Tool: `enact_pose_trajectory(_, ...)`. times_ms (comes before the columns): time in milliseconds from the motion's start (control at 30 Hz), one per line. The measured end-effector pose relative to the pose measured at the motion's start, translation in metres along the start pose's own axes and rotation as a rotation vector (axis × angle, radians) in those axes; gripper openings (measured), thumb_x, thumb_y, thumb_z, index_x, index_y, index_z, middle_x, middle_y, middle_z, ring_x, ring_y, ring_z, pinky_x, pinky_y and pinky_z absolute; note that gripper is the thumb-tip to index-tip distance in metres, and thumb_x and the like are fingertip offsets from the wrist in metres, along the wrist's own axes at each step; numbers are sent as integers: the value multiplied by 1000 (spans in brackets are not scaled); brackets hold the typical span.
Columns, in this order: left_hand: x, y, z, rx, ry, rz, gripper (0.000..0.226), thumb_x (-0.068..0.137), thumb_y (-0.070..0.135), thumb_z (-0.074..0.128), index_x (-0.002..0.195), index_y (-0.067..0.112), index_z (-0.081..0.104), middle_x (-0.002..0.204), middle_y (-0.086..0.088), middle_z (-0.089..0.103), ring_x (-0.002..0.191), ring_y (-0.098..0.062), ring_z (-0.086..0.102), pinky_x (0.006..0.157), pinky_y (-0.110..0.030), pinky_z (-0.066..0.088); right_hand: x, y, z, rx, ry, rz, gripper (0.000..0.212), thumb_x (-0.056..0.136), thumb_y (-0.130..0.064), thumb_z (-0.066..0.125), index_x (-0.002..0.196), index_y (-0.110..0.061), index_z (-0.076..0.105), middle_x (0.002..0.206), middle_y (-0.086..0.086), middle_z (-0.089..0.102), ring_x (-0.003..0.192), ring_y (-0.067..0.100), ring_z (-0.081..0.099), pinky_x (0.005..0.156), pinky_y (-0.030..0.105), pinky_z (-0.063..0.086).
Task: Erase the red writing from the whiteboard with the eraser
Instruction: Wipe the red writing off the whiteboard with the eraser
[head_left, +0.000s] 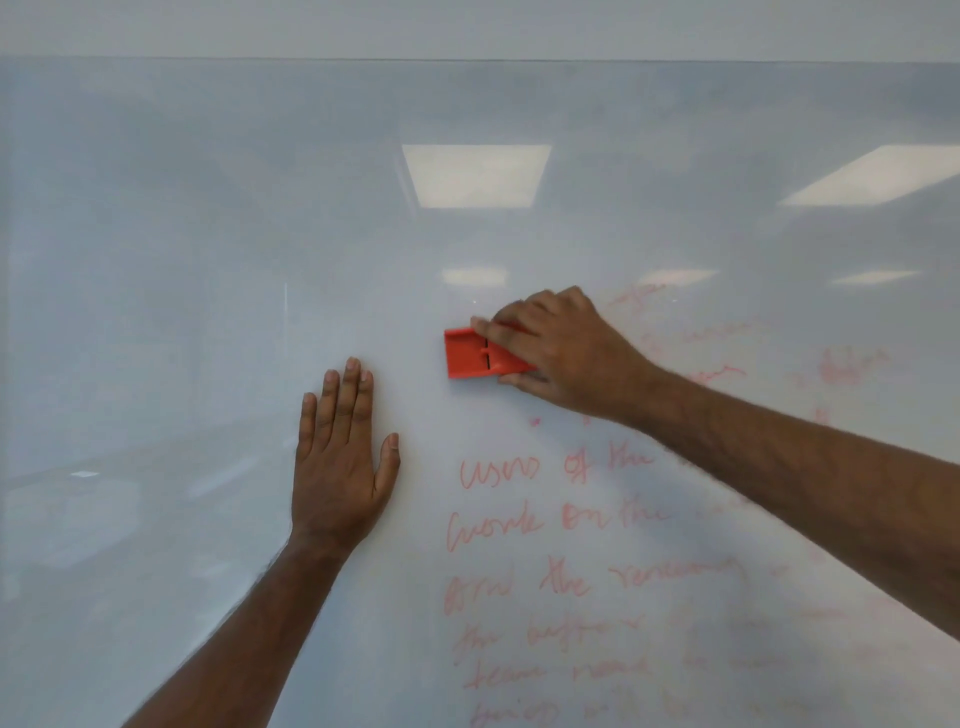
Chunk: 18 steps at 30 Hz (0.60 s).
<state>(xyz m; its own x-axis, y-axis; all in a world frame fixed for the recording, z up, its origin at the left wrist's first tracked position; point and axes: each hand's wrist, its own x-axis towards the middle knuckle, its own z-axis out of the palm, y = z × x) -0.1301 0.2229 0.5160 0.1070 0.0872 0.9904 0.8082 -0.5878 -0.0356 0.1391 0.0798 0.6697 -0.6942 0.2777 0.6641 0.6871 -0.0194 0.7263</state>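
The right hand (558, 349) grips the red eraser (475, 356), long axis left-right; unerased red writing (524, 519) lies below it. The left hand (340, 462) presses flat, fingers straight, on the whiteboard (208, 260).

We have one head-worn view, facing the whiteboard (208, 260) squarely from close range, at arm's reach of it.

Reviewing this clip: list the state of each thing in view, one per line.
eraser: red, held against the board, above the remaining lines.
right hand: grips the eraser.
left hand: flat on the board, fingers straight, holds nothing.
red writing: partly erased; upper lines smeared and faint, lower lines intact.
whiteboard: glossy, reflecting ceiling lights; no writing on the left part.
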Motion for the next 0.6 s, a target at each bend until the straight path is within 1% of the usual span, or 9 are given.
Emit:
enact_pose_trajectory(133,-1,-2,1,-1,5,3,76,108,39,36,174,9,15,184,-8,12,171,-27,9,139,-50,9,-30,-18,5,-12,-60,-171,68,100,-49,63,158,-18,41,137,5,59,115,28,59,89,46,46)
enact_pose_trajectory(200,-1,-1,2,2,11,4,75,108,39,36,174,10,15,184,-7,12,171,-27,9,139,-50,8,-47,-14,5,-17,-95,-226,67,102,-48,60,159,-21,38,141,2,57,119,25,58,93,43,44)
enact_pose_trajectory(300,-1,-1,3,3,14,3,75,109,39,36,174,10,16,184,-7,12,171,-27,9,139,-49,7,-65,5,2,0,-107,-269,64,103,-47,62,159,-24,40,141,0,58,121,23,58,94,41,43)
enact_pose_trajectory(467,-2,0,4,1,4,-7,74,109,39,34,175,10,14,184,-6,11,171,-26,8,138,-51,9,-80,51,-9,0,-103,-268,66,100,-47,67,157,-27,42,139,-3,58,119,22,59,92,41,43)
enact_pose_trajectory(600,-2,0,3,4,1,-16,75,109,38,36,174,9,15,184,-6,12,171,-26,9,138,-53,11,-72,83,-20,-34,-86,-200,62,102,-51,60,156,-26,44,137,0,60,116,26,62,88,44,42)
